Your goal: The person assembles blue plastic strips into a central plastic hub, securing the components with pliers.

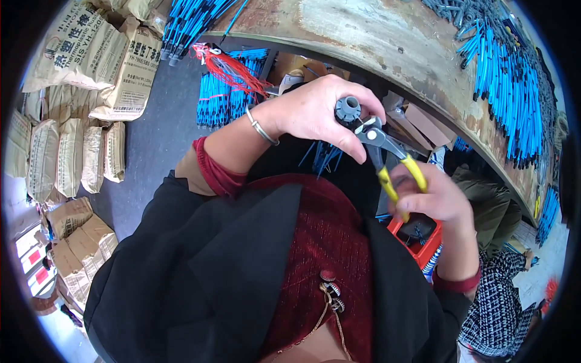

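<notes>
My left hand (pixel 318 112) is closed round a dark grey tubular plastic fitting (pixel 348 110). Its hollow, ribbed end points up between thumb and fingers. In my right hand (pixel 437 196) is a pair of cutting pliers (pixel 376 140) with yellow handles, gripped with the fingers wrapped round them. The plier jaws are right at the side of the fitting; whether they bite into it I cannot tell. Below my right hand stands a red plastic crate (pixel 431 247) with dark small parts inside.
A worn wooden workbench (pixel 357 36) curves across the far side. Bundles of blue-and-black rods (pixel 511 100) lie at its right end, more (pixel 221 91) below its left part, near red strands (pixel 233 69). Paper sacks (pixel 103 60) are stacked left. A person in checked clothing (pixel 496 302) is lower right.
</notes>
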The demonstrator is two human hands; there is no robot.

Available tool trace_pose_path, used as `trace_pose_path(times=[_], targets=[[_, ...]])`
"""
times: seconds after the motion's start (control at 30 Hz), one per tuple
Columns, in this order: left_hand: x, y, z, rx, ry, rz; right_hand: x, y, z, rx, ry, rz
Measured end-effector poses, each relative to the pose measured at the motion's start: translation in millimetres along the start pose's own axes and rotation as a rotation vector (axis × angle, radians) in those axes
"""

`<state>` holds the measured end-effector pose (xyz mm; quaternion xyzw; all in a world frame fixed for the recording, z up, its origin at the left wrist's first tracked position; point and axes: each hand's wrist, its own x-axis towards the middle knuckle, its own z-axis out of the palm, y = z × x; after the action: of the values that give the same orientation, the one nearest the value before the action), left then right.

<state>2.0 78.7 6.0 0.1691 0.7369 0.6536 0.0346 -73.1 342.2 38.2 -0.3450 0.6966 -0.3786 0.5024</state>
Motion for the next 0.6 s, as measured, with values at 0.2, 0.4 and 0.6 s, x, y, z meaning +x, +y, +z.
trace_pose_path(times=[0.2, 0.4, 0.6], targets=[[-5, -1, 3, 0.004, -0.051, -0.007, 16, 16, 10, 0.521, -0.305, 0.054], [-4, 6, 8, 0.041, 0.098, -0.057, 5, -10, -8, -0.439, 0.120, -0.308], [-1, 2, 13, 0.023, -0.045, 0.059, 13, 28, 7, 0.848, -0.653, 0.353]])
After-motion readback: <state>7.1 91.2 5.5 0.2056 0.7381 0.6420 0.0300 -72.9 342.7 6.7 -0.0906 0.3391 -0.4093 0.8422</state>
